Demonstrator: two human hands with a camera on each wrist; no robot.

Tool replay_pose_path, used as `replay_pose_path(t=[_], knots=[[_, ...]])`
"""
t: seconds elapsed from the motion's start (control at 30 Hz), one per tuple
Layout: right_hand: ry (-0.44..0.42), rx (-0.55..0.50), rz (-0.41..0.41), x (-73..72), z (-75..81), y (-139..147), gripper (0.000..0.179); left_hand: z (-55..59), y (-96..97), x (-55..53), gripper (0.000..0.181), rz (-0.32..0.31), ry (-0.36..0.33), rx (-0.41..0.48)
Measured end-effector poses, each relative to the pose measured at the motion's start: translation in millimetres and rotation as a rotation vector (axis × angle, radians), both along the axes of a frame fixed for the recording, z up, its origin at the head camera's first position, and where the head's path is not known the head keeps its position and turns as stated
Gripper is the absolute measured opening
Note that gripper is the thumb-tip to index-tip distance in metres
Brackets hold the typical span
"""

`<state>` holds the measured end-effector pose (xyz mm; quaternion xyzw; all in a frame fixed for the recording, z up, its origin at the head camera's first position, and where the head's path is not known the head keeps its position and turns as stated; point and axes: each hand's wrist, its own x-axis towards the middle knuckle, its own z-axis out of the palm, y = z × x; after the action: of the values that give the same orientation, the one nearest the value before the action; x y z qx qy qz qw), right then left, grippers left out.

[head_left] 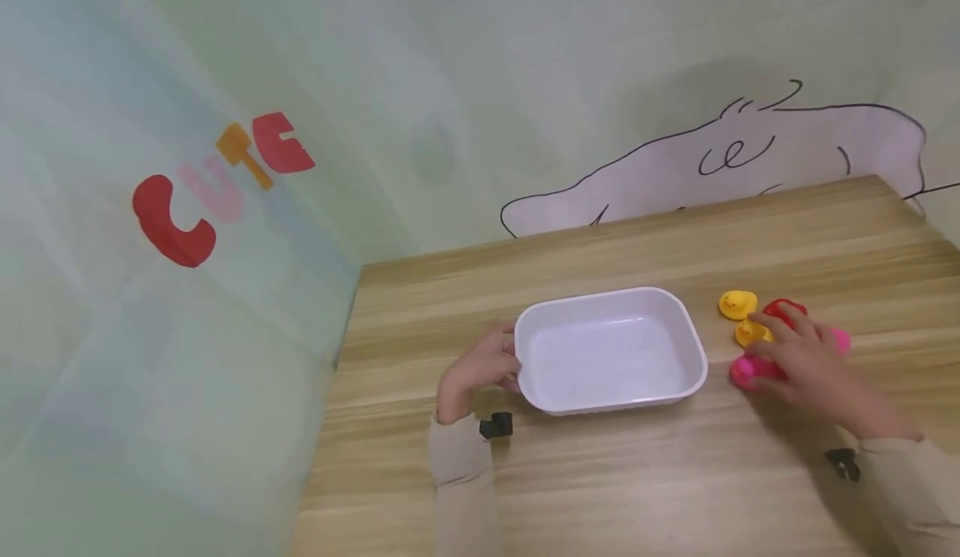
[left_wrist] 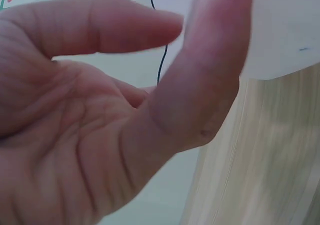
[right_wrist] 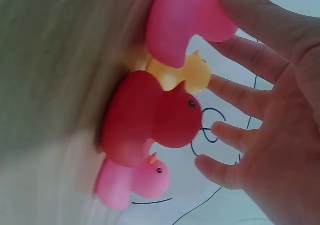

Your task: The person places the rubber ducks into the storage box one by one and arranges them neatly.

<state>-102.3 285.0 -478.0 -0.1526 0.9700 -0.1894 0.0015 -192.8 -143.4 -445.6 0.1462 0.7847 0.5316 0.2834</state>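
A white rectangular tray (head_left: pixel 611 357) stands on the table. My left hand (head_left: pixel 483 365) is at its left end, fingertips at the rim; in the left wrist view the fingers (left_wrist: pixel 195 85) are bent, with nothing showing between them and the thumb. My right hand (head_left: pixel 806 369) is over a group of toy ducks to the right. Its thumb and index finger pinch a hot-pink duck (right_wrist: pixel 175 20) by the head. Close under the other fingers are a red duck (right_wrist: pixel 132 120), a yellow duck (head_left: pixel 747 333) and another pink duck (right_wrist: pixel 132 180).
A second yellow duck (head_left: pixel 738 304) sits at the far side of the group. The wooden table (head_left: pixel 585 474) meets a fabric-covered wall (head_left: pixel 420 82) at the back and left. A dog-like outline and red, pink and orange letters decorate the wall.
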Motion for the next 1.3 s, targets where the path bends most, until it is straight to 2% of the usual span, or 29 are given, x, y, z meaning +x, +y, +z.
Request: replay_pose_path(t=[0.17, 0.37, 0.5, 0.67, 0.8, 0.9, 1.17, 1.3], knots=[[0.025, 0.007, 0.025, -2.4, 5.5, 1, 0.04, 3.1, 1.0, 1.0, 0.065, -0.03, -0.008, 0.019], [0.061, 0.037, 0.045, -7.5, 18.2, -3, 0.038, 4.1, 0.2, 4.1, 0.069, -0.007, -0.032, 0.007], [0.078, 0.062, 0.07, -12.2, 30.5, -4, 0.035, 1.8, 0.1, 4.5, 0.069, 0.005, -0.039, 0.009], [0.08, 0.045, 0.1, -19.2, 48.3, -11, 0.037, 1.3, -0.4, 6.7, 0.069, 0.031, -0.047, 0.011], [0.125, 0.036, 0.138, -28.2, 62.1, -21, 0.04, 0.0, -0.2, 5.5, 0.069, 0.028, -0.025, 0.013], [0.146, 0.03, 0.177, -35.8, 70.8, -31, 0.035, 0.1, 0.6, 5.0, 0.066, 0.027, -0.024, 0.019], [0.064, 0.059, 0.22, -54.3, 90.6, -56, 0.029, -1.6, 1.0, 6.6, 0.063, 0.027, -0.019, 0.008], [0.058, 0.064, 0.254, -65.4, 99.3, -71, 0.029, -0.3, 0.4, 5.9, 0.064, 0.028, -0.005, 0.009]])
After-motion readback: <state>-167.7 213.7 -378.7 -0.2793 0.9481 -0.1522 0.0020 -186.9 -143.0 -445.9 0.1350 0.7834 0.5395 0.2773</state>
